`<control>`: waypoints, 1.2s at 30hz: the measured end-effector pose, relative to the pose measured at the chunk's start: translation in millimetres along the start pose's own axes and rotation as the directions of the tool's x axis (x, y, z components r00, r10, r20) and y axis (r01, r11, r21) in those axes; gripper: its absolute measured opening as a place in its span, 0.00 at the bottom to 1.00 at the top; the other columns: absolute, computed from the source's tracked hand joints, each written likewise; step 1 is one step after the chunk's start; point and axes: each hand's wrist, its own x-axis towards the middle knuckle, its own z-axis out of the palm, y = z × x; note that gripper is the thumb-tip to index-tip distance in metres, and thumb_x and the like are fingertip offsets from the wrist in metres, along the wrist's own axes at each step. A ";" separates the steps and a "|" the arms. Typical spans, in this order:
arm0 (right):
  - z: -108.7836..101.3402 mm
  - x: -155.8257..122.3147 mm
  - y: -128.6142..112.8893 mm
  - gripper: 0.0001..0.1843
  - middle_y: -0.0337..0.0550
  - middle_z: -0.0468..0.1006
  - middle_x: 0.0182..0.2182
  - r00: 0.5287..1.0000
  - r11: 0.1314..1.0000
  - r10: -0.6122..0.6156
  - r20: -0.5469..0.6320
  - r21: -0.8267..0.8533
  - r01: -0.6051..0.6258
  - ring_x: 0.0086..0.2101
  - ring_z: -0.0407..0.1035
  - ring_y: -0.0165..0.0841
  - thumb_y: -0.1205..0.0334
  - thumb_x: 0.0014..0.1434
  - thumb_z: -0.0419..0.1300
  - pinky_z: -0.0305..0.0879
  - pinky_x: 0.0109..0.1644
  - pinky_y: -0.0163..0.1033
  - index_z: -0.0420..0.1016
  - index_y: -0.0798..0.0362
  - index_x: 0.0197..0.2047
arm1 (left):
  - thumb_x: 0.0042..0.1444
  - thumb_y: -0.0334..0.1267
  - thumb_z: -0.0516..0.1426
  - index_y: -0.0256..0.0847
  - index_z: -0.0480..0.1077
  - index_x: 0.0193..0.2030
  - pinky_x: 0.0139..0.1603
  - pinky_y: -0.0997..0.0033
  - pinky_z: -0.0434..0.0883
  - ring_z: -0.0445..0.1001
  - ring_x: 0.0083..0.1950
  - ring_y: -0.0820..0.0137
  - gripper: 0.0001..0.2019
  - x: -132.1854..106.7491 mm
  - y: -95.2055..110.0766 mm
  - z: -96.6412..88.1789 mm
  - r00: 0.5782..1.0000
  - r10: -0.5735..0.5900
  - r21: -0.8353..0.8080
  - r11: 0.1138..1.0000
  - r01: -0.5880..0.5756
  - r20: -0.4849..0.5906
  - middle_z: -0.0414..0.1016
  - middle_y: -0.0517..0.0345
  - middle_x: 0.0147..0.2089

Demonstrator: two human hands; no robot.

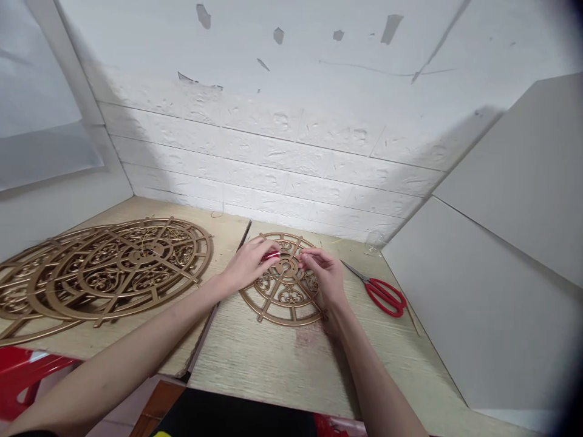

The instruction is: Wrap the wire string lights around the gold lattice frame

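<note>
A small round gold fretwork disc (285,294) lies flat on the pale wooden board (273,358). My left hand (248,262) rests on the disc's upper left part, its fingers pinched on a small shiny red piece (271,255). My right hand (324,274) hovers over the disc's upper right part with fingertips pinched together; what they grip is too small to make out. Both hands meet near the disc's centre.
Several larger gold fretwork discs (104,267) lie stacked on the left board. Red-handled scissors (382,292) lie to the right of my right hand. White foam brick panels form the back wall; grey boards (501,243) lean on the right. A red plastic stool (22,373) shows at lower left.
</note>
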 end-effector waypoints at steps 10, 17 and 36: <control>3.5 -5.9 -9.9 0.14 0.40 0.79 0.24 0.996 0.999 0.038 0.076 -0.016 -0.037 0.22 0.68 0.29 0.52 0.48 0.69 0.64 0.23 0.33 0.81 0.53 0.34 | 0.61 0.40 0.56 0.40 0.72 0.44 0.48 0.62 0.70 0.75 0.46 0.64 0.08 0.1 0.3 0.9 0.999 0.045 -0.029 0.999 -0.046 -0.030 0.78 0.52 0.43; -13.9 1.1 -16.7 0.13 0.42 0.80 0.30 0.991 0.998 -0.025 -0.132 0.060 0.033 0.26 0.70 0.30 0.53 0.46 0.69 0.66 0.24 0.34 0.79 0.53 0.32 | 0.61 0.39 0.56 0.41 0.73 0.44 0.48 0.61 0.71 0.75 0.45 0.64 0.08 -1.2 0.0 1.2 0.999 0.051 0.002 0.999 -0.051 0.010 0.78 0.53 0.44; 12.5 -20.3 -16.5 0.13 0.42 0.79 0.33 0.844 0.590 -0.403 0.355 -0.604 0.536 0.39 0.68 0.39 0.67 0.64 0.51 0.60 0.45 0.46 0.77 0.47 0.38 | 0.57 0.40 0.57 0.42 0.73 0.41 0.39 0.68 0.72 0.78 0.40 0.66 0.08 6.0 -11.8 -20.1 0.937 -0.292 -0.049 0.956 0.288 -0.193 0.80 0.56 0.38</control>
